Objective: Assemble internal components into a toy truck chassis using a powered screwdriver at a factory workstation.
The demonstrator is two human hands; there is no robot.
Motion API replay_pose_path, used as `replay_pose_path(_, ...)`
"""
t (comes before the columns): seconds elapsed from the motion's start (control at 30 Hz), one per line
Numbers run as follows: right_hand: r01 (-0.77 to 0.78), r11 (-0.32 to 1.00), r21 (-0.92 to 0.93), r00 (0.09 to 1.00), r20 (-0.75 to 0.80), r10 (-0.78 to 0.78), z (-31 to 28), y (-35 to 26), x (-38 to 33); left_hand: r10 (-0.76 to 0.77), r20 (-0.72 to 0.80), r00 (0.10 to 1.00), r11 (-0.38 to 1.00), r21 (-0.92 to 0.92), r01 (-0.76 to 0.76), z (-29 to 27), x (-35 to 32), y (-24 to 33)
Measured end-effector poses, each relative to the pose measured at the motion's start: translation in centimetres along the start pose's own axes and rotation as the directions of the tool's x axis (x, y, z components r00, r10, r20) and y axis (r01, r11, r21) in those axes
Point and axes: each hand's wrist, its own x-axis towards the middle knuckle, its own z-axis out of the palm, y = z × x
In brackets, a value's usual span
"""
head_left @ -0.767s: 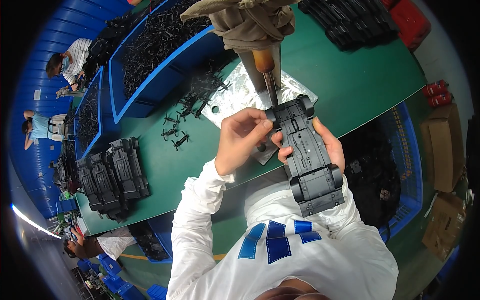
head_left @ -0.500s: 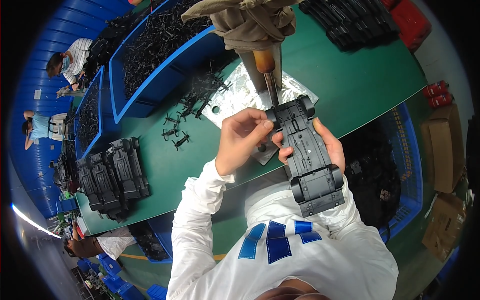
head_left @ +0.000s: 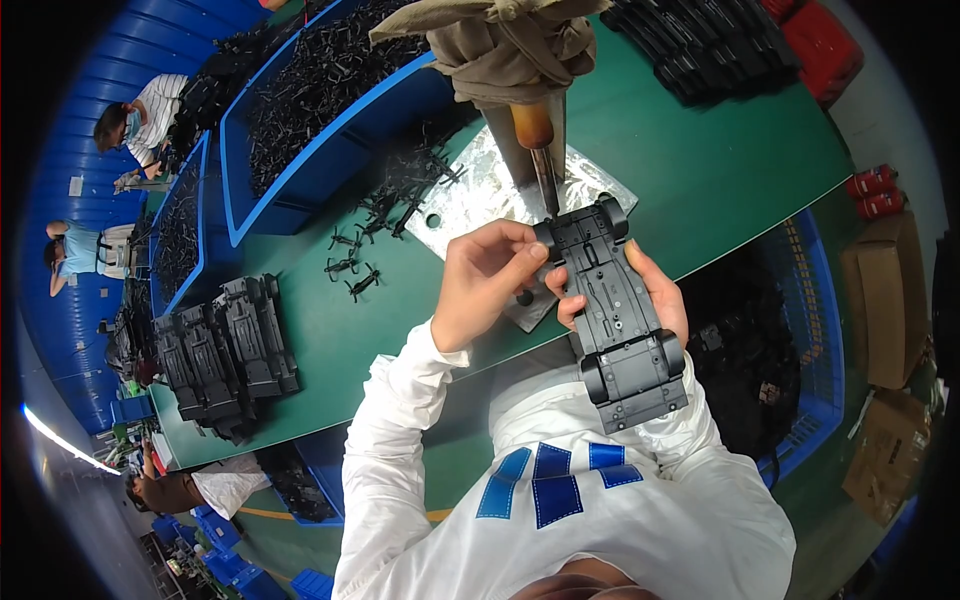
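A black plastic toy car chassis point(head_left: 612, 300) is tilted over the table's near edge. Wrapped round its right side is my right hand point(head_left: 657, 290), with fingertips showing at the left edge too. The fingers of my left hand point(head_left: 485, 275) are pinched at the fender on the chassis's far left corner; anything small between them is hidden. A screwdriver-like tool point(head_left: 541, 160), with an amber collar and metal shaft, points down at the chassis's far end. Cloth point(head_left: 510, 55) is knotted round its top. Whether its tip touches the chassis I cannot tell.
A foil-covered plate point(head_left: 470, 205) lies under the tool on the green table point(head_left: 710, 170). Small black parts point(head_left: 365, 282) are scattered to its left, beside a blue bin point(head_left: 330, 135) of more. Chassis stacks point(head_left: 230, 350) stand at left and far right. Co-workers point(head_left: 155, 115) are at far left.
The tool and its cloth wrap sit very slightly lower and further right. Both hands keep nearly the same place and hold on the chassis.
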Motion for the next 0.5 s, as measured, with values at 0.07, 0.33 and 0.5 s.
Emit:
replay_pose_path(0.07,0.027,1.000,0.007,0.999,-0.041,-0.026,0.25,0.09,-0.09,0.002,0.000,1.000,1.000,0.002,-0.002,0.07,0.03,0.17)
replay_pose_path(0.33,0.034,0.999,0.010,0.997,-0.067,-0.034,0.69,0.19,-0.18,0.021,0.000,1.000,1.000,-0.010,-0.021,0.13,0.05,0.21)
replay_pose_path(0.5,0.013,1.000,-0.029,0.999,-0.039,-0.014,0.41,-0.05,-0.28,0.030,0.000,1.000,0.999,-0.022,-0.030,0.17,0.01,0.16)
